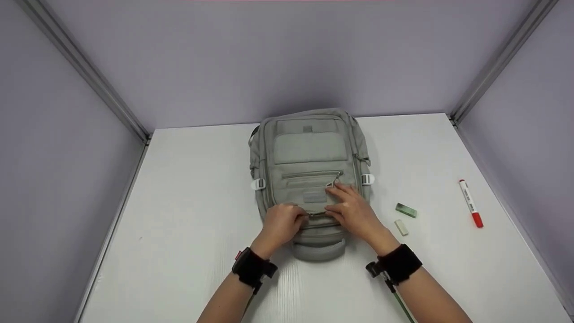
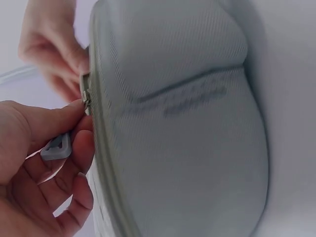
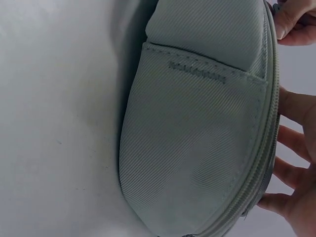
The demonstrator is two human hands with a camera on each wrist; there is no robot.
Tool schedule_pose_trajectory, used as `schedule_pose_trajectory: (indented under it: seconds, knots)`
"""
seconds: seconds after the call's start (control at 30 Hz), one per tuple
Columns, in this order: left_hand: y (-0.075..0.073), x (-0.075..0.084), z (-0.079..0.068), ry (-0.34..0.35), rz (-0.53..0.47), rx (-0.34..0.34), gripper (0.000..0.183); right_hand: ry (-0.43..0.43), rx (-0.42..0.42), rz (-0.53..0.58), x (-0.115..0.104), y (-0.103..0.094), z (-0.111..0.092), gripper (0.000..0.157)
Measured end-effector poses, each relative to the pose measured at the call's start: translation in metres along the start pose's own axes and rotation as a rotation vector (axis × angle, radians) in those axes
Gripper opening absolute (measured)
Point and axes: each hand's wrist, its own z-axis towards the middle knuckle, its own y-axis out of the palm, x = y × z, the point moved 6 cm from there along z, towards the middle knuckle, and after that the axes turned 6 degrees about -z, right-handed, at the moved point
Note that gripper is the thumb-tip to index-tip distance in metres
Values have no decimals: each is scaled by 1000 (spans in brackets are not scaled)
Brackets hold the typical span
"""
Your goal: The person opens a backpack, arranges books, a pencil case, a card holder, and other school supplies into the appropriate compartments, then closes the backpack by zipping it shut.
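Note:
A grey-green backpack (image 1: 309,148) lies on its back on the white table, its carry handle (image 1: 319,252) toward me. My left hand (image 1: 282,222) pinches a zipper slider (image 2: 86,96) between thumb and forefinger at the front pocket's near edge. From that slider a light pull tab (image 2: 58,147) hangs among the left fingers. My right hand (image 1: 356,213) rests on the pocket to the right, fingers spread and fairly straight; in the right wrist view, its fingertips (image 3: 291,140) touch the pocket behind the zipper seam. Another zipper pull (image 1: 332,184) lies just above the right fingers.
To the right of the backpack lie a green block (image 1: 406,210) and a small whitish eraser-like block (image 1: 401,227). Farther right is a white marker with a red cap (image 1: 471,204). Pale walls (image 1: 287,58) enclose the table at the back and sides.

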Motion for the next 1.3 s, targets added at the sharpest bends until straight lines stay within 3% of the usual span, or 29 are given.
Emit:
schedule_pose_trajectory:
  seconds: [0.67, 0.9, 1.3]
  knots:
    - [-25, -38, -18, -70, 36, 14, 4, 32, -67, 45, 4, -3, -1, 11]
    - [-38, -56, -24, -120, 71, 58, 3, 17, -69, 74, 4, -4, -2, 12]
    - [-48, -76, -23, -155, 70, 53, 4, 10, -107, 117, 4, -6, 0, 12]
